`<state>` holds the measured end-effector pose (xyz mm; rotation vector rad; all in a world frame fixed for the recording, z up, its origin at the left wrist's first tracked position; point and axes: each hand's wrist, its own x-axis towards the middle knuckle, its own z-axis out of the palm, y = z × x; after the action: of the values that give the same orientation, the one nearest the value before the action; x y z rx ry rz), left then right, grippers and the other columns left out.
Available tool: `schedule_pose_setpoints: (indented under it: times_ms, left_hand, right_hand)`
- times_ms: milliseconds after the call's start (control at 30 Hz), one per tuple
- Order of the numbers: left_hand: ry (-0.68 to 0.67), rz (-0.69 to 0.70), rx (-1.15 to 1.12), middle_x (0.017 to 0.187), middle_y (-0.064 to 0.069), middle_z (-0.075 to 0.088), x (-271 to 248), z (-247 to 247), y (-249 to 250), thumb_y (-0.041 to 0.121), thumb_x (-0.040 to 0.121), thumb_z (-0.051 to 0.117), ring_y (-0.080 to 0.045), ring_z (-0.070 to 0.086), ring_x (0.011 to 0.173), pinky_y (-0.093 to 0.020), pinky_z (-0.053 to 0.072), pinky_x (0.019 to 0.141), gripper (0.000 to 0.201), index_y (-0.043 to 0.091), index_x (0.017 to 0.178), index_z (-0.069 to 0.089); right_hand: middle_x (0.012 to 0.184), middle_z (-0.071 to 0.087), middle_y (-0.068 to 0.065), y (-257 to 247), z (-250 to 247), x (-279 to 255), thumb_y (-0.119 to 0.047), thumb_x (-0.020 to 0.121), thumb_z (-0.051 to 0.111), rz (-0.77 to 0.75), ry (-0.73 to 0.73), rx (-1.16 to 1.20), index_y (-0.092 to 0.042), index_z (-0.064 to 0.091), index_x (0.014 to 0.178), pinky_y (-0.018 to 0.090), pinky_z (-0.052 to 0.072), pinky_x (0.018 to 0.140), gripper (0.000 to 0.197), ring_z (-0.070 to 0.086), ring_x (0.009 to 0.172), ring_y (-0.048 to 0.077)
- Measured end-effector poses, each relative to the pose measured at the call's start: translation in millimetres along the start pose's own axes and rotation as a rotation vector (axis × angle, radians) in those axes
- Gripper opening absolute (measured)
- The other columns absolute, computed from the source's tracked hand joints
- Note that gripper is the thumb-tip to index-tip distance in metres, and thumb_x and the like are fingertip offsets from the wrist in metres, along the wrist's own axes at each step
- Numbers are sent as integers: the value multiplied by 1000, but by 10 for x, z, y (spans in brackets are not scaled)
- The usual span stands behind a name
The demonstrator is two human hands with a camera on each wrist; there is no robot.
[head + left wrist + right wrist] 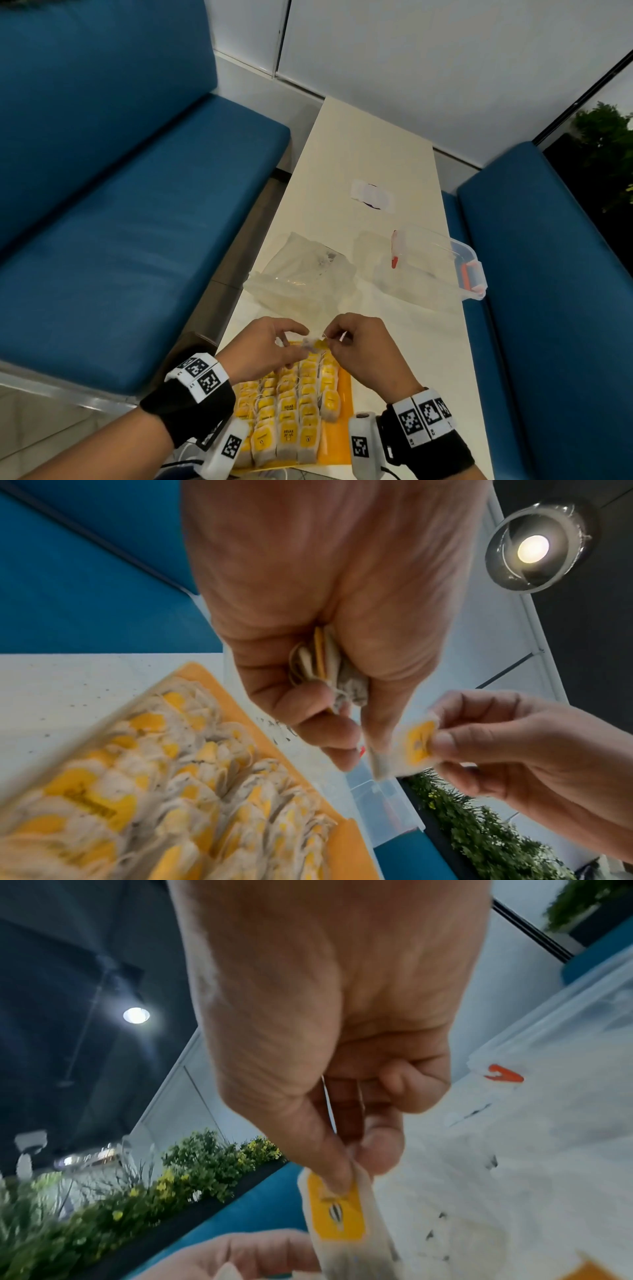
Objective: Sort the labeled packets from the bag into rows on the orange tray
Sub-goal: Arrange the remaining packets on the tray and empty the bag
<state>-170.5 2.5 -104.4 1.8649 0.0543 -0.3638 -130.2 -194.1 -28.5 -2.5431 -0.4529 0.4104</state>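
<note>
The right hand (507, 753) pinches one yellow-labelled packet (413, 744) between thumb and fingertips, just above the far end of the orange tray (345, 407). The left hand (263, 346), beside it, grips a small bunch of packets (329, 666). Rows of packets (291, 411) fill the tray; one label reads "RELAX". Beyond the tray lie the clear bag (301, 277) and a clear box (435, 263) with orange clips.
</note>
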Motion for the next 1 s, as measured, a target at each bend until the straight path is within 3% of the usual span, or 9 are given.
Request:
schedule_pose_setpoints:
  times_ms: [133,267,400,467,533,633,733,867,1000]
  left_hand:
    - [-36,-87,88,73,-3,76,33,-10,-224,38,91,74,-6,66,53,-20,56,62,51,29,138,56]
    - [-33,-105,140,77,1,76,54,17,-336,37,92,73,-6,67,54,-28,60,70,51,24,138,57]
    - [-27,-108,166,82,0,76,82,31,-378,37,92,72,-4,66,54,-22,57,66,49,25,138,58]
    - [-27,-106,170,84,1,75,87,32,-388,37,92,71,-3,66,54,-20,55,65,49,25,137,58]
    - [-26,-103,171,85,2,75,91,33,-396,37,92,72,-3,66,54,-18,54,65,48,25,137,59]
    - [-27,-101,185,87,2,75,98,35,-411,38,92,71,-3,67,55,-14,50,63,47,27,136,59]
    - [-17,-101,192,94,4,71,97,35,-415,39,92,71,-1,68,57,-11,47,60,47,28,136,59]
    - [-9,-110,177,96,4,68,93,44,-397,37,93,71,-1,67,57,-10,45,56,45,26,135,60]
    - [-11,-124,161,93,6,68,84,43,-372,36,94,70,-5,69,61,-9,45,51,43,26,134,60]
  right_hand:
    - [92,73,-9,134,-12,-117,-19,86,58,0,-160,-295,-28,74,89,30,56,75,18,65,82,9]
    - [97,74,-3,215,87,-265,-12,83,58,0,-392,-437,-24,77,92,30,56,77,25,68,88,17]
    - [93,76,3,219,224,-327,-3,79,64,13,-624,-478,-17,79,90,29,53,71,24,69,87,22]
    - [94,76,6,244,330,-319,0,78,66,28,-694,-518,-14,80,90,33,55,74,23,69,89,25]
    - [100,73,12,260,443,-311,-1,83,62,30,-690,-599,-9,76,93,38,57,76,19,68,92,32]
    - [110,65,20,256,556,-300,-1,91,55,38,-627,-722,-7,65,95,33,44,62,12,65,99,38]
    - [117,61,20,278,613,-263,0,93,51,91,-555,-715,-3,62,109,35,41,71,20,63,106,37]
    - [123,59,18,267,659,-236,0,95,48,152,-490,-646,-4,59,116,36,48,84,24,61,111,34]
    - [126,58,17,240,680,-225,0,96,45,196,-444,-615,-4,58,119,35,49,86,27,61,113,33]
